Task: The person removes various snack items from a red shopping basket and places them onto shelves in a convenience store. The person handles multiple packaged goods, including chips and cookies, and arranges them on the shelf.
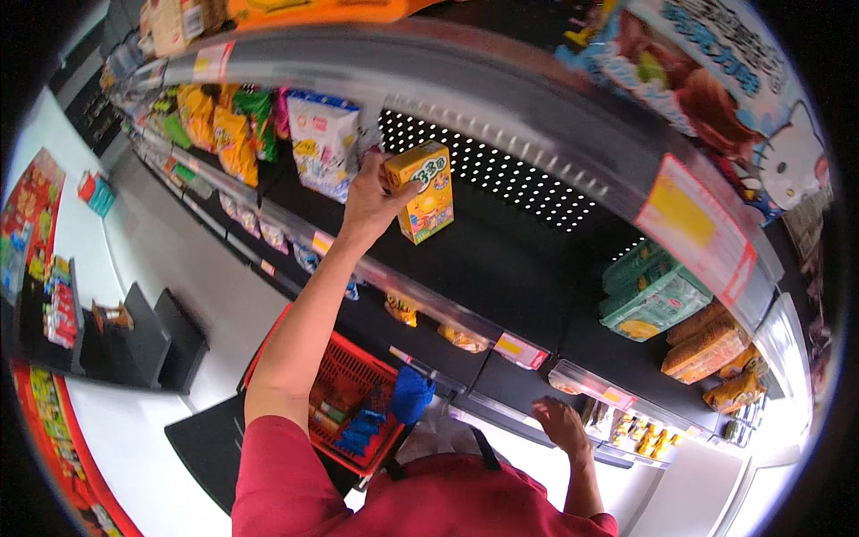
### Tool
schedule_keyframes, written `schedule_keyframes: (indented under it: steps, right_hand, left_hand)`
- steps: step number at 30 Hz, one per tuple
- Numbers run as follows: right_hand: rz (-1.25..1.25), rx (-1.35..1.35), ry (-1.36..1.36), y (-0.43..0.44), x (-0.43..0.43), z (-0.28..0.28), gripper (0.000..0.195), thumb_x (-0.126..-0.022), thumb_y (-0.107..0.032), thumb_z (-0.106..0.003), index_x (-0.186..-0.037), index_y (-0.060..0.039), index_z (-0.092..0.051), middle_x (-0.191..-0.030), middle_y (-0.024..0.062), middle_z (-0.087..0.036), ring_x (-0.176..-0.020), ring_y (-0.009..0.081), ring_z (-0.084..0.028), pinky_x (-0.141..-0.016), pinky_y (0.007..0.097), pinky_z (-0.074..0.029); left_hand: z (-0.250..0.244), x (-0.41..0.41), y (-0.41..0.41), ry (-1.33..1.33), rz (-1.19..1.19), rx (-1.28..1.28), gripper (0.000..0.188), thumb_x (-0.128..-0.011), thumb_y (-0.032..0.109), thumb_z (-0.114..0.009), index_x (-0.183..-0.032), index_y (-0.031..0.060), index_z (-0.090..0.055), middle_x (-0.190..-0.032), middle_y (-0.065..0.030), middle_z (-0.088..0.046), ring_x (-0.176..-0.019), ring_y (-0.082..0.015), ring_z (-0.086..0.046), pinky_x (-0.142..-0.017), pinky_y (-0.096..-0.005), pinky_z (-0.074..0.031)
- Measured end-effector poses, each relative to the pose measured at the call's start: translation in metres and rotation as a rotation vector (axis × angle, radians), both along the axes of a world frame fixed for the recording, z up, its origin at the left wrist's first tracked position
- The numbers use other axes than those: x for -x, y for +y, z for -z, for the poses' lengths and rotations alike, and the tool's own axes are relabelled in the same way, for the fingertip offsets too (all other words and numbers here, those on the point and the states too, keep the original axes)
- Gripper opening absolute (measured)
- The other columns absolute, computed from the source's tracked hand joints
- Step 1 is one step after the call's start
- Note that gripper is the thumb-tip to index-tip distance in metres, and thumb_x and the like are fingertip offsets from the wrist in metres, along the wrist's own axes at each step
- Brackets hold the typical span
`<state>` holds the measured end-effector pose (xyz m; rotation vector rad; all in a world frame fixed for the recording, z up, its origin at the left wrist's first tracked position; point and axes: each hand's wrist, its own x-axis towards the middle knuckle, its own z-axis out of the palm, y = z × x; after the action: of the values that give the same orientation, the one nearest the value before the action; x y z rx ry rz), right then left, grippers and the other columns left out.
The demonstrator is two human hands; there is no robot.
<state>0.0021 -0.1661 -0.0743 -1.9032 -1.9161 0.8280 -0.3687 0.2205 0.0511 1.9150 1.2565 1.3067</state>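
Observation:
My left hand (pixel 377 200) reaches up to a black shelf (pixel 496 268) and grips a small yellow cardboard snack box (pixel 425 191) by its left side, thumb across the front. The box is upright, slightly tilted; whether its base touches the shelf I cannot tell. Just left of it stands a white snack bag (pixel 323 141) with a blue top. Lower down on the right, my right hand (pixel 562 424) hangs near the edge of a lower shelf, holding nothing, its fingers loosely bent.
A red plastic shopping basket (pixel 356 356) with several packages sits below my left arm. Teal packs (pixel 654 288) and brown bread-like packs (pixel 708 342) lie on the shelf at right. Price-label rails (pixel 520 350) edge the shelves. An upper shelf (pixel 429 60) overhangs; yellow bags (pixel 231 144) stand further left.

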Motion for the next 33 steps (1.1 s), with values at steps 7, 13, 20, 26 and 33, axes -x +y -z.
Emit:
schedule_keyframes:
  steps: [7,13,20,26,33]
  right_hand:
    - [-0.049,-0.191,0.217,0.068,0.057,-0.075,0.020,-0.097,-0.004,-0.063,-0.117,-0.0018,-0.063,-0.103,0.0132,-0.073,-0.091,0.0280,-0.071,-0.076,0.0378,-0.056]
    - [0.010,-0.224,0.411,0.140,0.079,-0.094,0.024,-0.104,-0.012,-0.059,-0.125,-0.0009,-0.065,-0.106,0.0108,-0.072,-0.095,0.0169,-0.068,-0.080,0.0303,-0.056]
    - [-0.074,-0.449,0.238,0.233,0.098,-0.065,0.025,-0.103,-0.012,-0.061,-0.126,-0.0047,-0.066,-0.115,0.0103,-0.071,-0.098,0.0192,-0.069,-0.082,0.0306,-0.056]
    - [-0.288,-0.657,-0.262,0.269,0.120,-0.053,0.036,-0.099,-0.012,-0.063,-0.135,-0.0093,-0.060,-0.142,0.0117,-0.057,-0.131,0.0325,-0.051,-0.110,0.0450,-0.041]
    - [-0.287,-0.673,-0.349,0.272,0.119,-0.048,0.034,-0.102,-0.015,-0.059,-0.136,-0.0107,-0.060,-0.143,0.0112,-0.055,-0.128,0.0319,-0.053,-0.108,0.0474,-0.042]
  left_hand:
    - [-0.008,0.113,-0.143,-0.496,-0.045,0.267,0.083,-0.089,0.007,-0.076,-0.159,0.0148,-0.032,-0.111,-0.0080,-0.061,-0.097,-0.0181,-0.069,-0.069,-0.0308,-0.063]
    - [0.073,0.210,-0.265,-0.513,-0.433,0.603,0.088,-0.092,0.002,-0.064,-0.163,0.0137,-0.013,-0.121,-0.0200,-0.061,-0.105,-0.0279,-0.070,-0.077,-0.0391,-0.065]
    - [0.224,0.260,-0.328,-0.809,-0.759,0.699,0.072,-0.091,0.004,-0.066,-0.153,0.0100,-0.030,-0.121,-0.0199,-0.063,-0.096,-0.0303,-0.072,-0.067,-0.0377,-0.067]
    - [0.365,0.281,-0.342,-0.475,-1.083,0.775,0.062,-0.086,0.012,-0.077,-0.139,0.0090,-0.045,-0.126,-0.0192,-0.061,-0.095,-0.0331,-0.070,-0.070,-0.0430,-0.066]
    - [0.388,0.253,-0.327,-0.085,-1.252,1.060,0.080,-0.086,0.036,-0.076,-0.154,0.0200,-0.038,-0.141,-0.0284,-0.050,-0.124,-0.0411,-0.056,-0.102,-0.0496,-0.049]
